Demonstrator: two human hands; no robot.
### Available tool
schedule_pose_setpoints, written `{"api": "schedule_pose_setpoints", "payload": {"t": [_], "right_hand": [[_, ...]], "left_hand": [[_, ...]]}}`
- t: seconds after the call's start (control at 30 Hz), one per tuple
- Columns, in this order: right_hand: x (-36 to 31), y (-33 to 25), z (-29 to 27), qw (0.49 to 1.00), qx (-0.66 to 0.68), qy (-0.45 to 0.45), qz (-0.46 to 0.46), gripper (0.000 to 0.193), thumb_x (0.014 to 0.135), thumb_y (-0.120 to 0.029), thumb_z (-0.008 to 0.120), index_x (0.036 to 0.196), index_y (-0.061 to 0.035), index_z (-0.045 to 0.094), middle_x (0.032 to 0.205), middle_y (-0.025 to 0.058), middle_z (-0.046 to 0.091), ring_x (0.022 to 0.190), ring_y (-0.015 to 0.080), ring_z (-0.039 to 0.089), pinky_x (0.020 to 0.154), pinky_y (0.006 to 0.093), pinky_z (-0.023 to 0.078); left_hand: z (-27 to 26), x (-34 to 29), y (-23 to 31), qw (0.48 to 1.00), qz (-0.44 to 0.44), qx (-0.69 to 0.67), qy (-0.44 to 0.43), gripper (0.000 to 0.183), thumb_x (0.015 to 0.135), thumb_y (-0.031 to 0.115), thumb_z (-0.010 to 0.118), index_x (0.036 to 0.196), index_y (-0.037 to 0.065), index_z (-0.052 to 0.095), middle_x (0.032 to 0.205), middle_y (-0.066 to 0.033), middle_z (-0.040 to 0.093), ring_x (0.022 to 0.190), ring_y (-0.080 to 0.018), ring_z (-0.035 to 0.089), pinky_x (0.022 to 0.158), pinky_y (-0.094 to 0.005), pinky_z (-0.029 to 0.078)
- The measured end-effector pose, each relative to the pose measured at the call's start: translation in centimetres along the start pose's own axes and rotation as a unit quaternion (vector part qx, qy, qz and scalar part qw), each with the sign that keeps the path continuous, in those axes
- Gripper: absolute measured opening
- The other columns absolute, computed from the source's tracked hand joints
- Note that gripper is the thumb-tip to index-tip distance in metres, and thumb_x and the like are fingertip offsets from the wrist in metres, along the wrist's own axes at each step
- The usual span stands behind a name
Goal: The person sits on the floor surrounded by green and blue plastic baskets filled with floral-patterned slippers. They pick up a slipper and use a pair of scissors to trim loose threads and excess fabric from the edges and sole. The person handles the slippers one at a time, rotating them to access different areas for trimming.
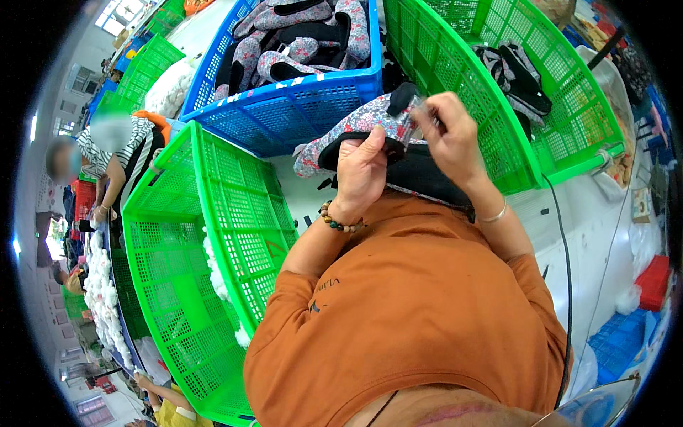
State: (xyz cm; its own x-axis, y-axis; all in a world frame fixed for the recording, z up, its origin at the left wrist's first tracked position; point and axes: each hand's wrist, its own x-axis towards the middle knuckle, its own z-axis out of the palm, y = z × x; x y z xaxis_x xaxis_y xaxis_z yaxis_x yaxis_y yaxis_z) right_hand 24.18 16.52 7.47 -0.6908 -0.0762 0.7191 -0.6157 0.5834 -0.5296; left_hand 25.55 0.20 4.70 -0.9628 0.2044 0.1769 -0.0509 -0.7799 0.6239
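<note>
My left hand point(361, 171) grips a floral cloth slipper point(348, 122) with black lining, thumb pressed on its edge and fingers underneath. The slipper is grey with red and blue flowers, its closed end pointing left and a black patch at its upper right. At the right end of it, my right hand point(454, 135) is closed in a pinch; its fingertips are slightly blurred, so what they hold cannot be made out. Below my hands, against my lap, lies a black piece with floral edging point(427, 174), partly hidden by my wrists.
A blue crate point(299, 107) ahead holds many similar floral slippers. At the right, a green crate point(462, 85) contains several more floral and black pieces point(516, 78). Another green crate point(242, 228) stands at my left. A black cable point(562, 256) hangs at right. People work far left.
</note>
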Motion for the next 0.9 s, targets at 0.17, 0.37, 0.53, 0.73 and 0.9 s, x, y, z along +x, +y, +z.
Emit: {"api": "schedule_pose_setpoints", "payload": {"t": [0.17,0.37,0.53,0.73,0.9], "right_hand": [[-0.2,3.2,0.7,0.994,-0.062,0.067,0.058,0.019,0.08,-0.014,0.068,0.09,-0.0028,0.056,0.081,0.0133,0.053,0.068,0.0303,0.056,0.058,0.0379,0.047],[-2.1,0.0,1.3,0.991,-0.056,-0.014,-0.117,0.034,0.08,-0.034,0.069,0.089,-0.0047,0.057,0.084,0.0101,0.055,0.063,0.0271,0.058,0.054,0.0341,0.049],[-2.5,0.1,2.1,0.991,-0.067,-0.043,-0.11,0.035,0.085,-0.036,0.064,0.091,-0.0023,0.057,0.082,0.0127,0.055,0.067,0.03,0.058,0.054,0.0355,0.046],[-2.3,-0.4,2.3,0.99,-0.083,-0.076,-0.087,0.031,0.087,-0.033,0.062,0.083,-0.0039,0.055,0.076,0.0111,0.054,0.062,0.0299,0.056,0.051,0.0363,0.044],[-2.3,-0.6,2.2,0.993,-0.083,-0.046,-0.069,0.032,0.088,-0.034,0.06,0.076,-0.0055,0.055,0.07,0.0101,0.052,0.058,0.0297,0.054,0.049,0.0372,0.041]], "left_hand": [[0.2,1.2,2.1,0.993,-0.037,-0.102,0.055,0.032,0.096,0.02,0.051,0.117,-0.003,0.054,0.115,-0.0133,0.062,0.105,-0.0233,0.059,0.098,-0.0403,0.044],[-1.1,1.8,3.1,0.97,-0.102,-0.183,0.119,0.026,0.097,0.024,0.05,0.112,0.003,0.057,0.114,-0.01,0.061,0.111,-0.0224,0.054,0.104,-0.0412,0.038],[-1.7,2.0,2.8,0.96,-0.122,-0.219,0.128,0.023,0.097,0.023,0.051,0.109,0.005,0.058,0.113,-0.0077,0.062,0.109,-0.0206,0.055,0.104,-0.0397,0.038],[-1.9,1.7,2.6,0.964,-0.12,-0.212,0.108,0.024,0.096,0.024,0.051,0.11,0.005,0.058,0.114,-0.0085,0.062,0.109,-0.0211,0.055,0.103,-0.0393,0.039],[-1.4,1.6,2.4,0.953,-0.134,-0.243,0.12,0.035,0.098,0.027,0.046,0.12,0.001,0.052,0.124,-0.0138,0.056,0.119,-0.0261,0.05,0.108,-0.0432,0.033]]}}
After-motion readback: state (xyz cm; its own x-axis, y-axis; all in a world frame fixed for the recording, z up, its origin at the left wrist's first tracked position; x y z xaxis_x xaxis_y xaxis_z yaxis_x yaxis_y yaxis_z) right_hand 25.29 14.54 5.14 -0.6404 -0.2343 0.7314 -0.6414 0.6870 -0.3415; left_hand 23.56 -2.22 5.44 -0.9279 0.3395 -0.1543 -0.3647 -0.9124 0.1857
